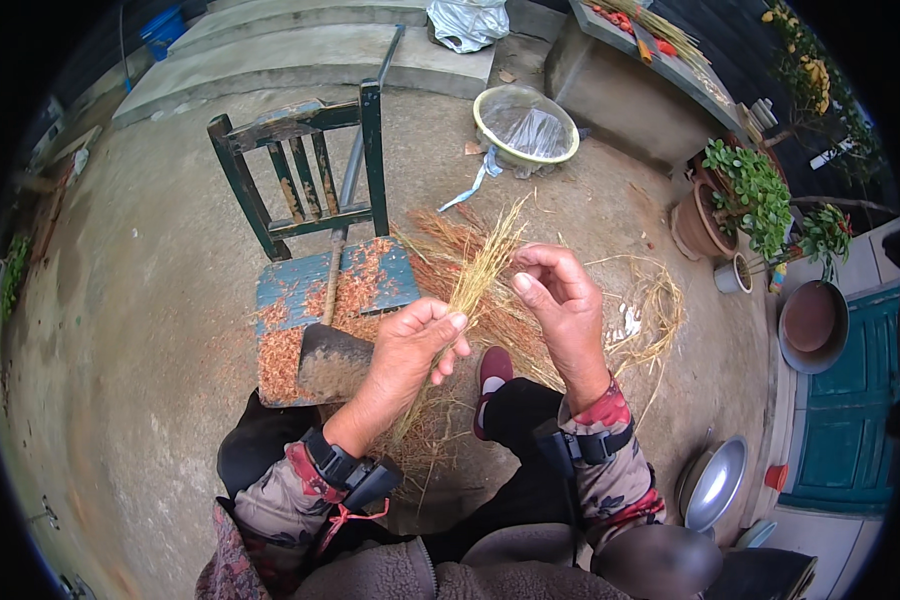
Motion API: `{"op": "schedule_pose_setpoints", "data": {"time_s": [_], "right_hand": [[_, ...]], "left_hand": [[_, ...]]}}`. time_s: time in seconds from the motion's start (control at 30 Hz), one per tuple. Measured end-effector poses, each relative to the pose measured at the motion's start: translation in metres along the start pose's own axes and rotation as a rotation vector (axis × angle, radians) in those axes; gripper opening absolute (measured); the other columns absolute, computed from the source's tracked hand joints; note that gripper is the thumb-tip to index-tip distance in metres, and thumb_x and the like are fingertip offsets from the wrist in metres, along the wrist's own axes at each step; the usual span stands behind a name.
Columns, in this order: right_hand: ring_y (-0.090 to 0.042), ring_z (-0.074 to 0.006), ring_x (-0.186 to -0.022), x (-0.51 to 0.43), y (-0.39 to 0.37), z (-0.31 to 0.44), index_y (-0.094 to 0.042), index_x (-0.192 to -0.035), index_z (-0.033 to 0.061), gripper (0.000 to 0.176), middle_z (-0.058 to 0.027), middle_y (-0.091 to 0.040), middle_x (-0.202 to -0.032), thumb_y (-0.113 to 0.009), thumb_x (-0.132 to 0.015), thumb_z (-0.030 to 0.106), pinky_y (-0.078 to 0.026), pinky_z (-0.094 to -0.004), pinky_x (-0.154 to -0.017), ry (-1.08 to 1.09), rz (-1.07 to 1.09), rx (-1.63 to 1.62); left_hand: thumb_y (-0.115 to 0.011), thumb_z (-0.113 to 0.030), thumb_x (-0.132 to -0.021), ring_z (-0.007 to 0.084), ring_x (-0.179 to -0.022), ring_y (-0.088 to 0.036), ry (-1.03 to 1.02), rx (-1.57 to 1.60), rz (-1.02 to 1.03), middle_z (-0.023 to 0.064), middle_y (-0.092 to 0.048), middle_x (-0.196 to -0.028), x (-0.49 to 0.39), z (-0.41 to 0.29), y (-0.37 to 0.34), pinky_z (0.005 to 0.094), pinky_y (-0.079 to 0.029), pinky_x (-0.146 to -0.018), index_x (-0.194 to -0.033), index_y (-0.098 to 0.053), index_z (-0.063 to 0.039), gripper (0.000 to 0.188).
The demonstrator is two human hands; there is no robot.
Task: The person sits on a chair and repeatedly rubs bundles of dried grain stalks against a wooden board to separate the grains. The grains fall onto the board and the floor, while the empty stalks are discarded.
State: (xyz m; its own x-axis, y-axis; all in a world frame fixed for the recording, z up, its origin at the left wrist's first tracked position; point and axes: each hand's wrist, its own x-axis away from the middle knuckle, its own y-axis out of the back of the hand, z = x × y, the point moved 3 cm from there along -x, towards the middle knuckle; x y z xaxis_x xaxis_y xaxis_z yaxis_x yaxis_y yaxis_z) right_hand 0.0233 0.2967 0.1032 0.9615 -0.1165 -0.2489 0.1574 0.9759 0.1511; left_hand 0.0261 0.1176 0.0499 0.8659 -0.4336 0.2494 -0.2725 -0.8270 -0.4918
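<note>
A slim bundle of dry, yellowish grain stalks is gripped in my left hand, its feathery heads fanned up and to the right. Close to those heads is my right hand, with the thumb near the curled fingers. Whether a thin strand is between them is too fine to see. Left of my hands stands a worn wooden chair with reddish husks scattered over its seat. A hoe rests across the seat, its long handle running up past the backrest. Reddish seed-head stalks lie on the ground beyond my hands.
A plastic-lined basin sits ahead on the concrete, before a stone slab. Loose straw lies to the right. Potted plants, metal bowls and a teal door line the right side. Concrete steps rise ahead.
</note>
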Motion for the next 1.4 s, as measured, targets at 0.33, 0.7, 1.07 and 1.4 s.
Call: {"op": "schedule_pose_setpoints", "data": {"time_s": [0.33,0.7,1.07,1.4], "right_hand": [[-0.059,-0.0261,-0.088,0.004,-0.008,0.025,-0.065,-0.094,0.0038,0.018,-0.0095,-0.064,-0.097,-0.068,-0.076,-0.001,-0.044,-0.0357,-0.078,0.588,0.042,0.713],[-0.056,-0.0228,-0.081,0.003,-0.014,0.012,-0.064,-0.093,0.0089,0.018,-0.0031,-0.06,-0.08,-0.069,-0.076,0.004,-0.037,-0.0362,-0.077,0.533,0.148,0.777],[-0.055,-0.023,-0.082,0.005,-0.013,0.01,-0.065,-0.105,0.0082,0.024,-0.0053,-0.06,-0.083,-0.069,-0.082,0.014,-0.036,-0.0364,-0.08,0.371,0.253,0.769],[-0.054,-0.0221,-0.086,0.007,-0.016,0.027,-0.067,-0.09,0.0107,0.016,-0.0022,-0.059,-0.087,-0.072,-0.075,0.012,-0.035,-0.0365,-0.078,0.521,0.107,0.923]], "left_hand": [[-0.063,-0.013,-0.093,0.0042,-0.049,-0.05,0.006,-0.012,-0.08,0.0041,-0.065,-0.072,-0.001,-0.002,0.001,0.0166,-0.036,-0.04,-0.089,-0.062,-0.005,0.009],[-0.065,-0.014,-0.092,0.0013,-0.044,-0.044,0.005,0.009,-0.081,0.0019,-0.063,-0.067,0.001,-0.002,-0.002,0.0157,-0.03,-0.038,-0.093,-0.064,-0.004,0.01],[-0.066,-0.014,-0.091,0.0005,-0.044,-0.038,0.004,-0.05,-0.085,-0.0021,-0.058,-0.062,0.001,0.001,0.002,0.017,-0.026,-0.04,-0.092,-0.065,-0.005,0.009],[-0.067,-0.013,-0.09,0.0004,-0.041,-0.036,-0.002,-0.111,-0.143,-0.0039,-0.056,-0.06,-0.001,0.003,0.004,0.0178,-0.023,-0.037,-0.091,-0.065,-0.005,0.007]]}}
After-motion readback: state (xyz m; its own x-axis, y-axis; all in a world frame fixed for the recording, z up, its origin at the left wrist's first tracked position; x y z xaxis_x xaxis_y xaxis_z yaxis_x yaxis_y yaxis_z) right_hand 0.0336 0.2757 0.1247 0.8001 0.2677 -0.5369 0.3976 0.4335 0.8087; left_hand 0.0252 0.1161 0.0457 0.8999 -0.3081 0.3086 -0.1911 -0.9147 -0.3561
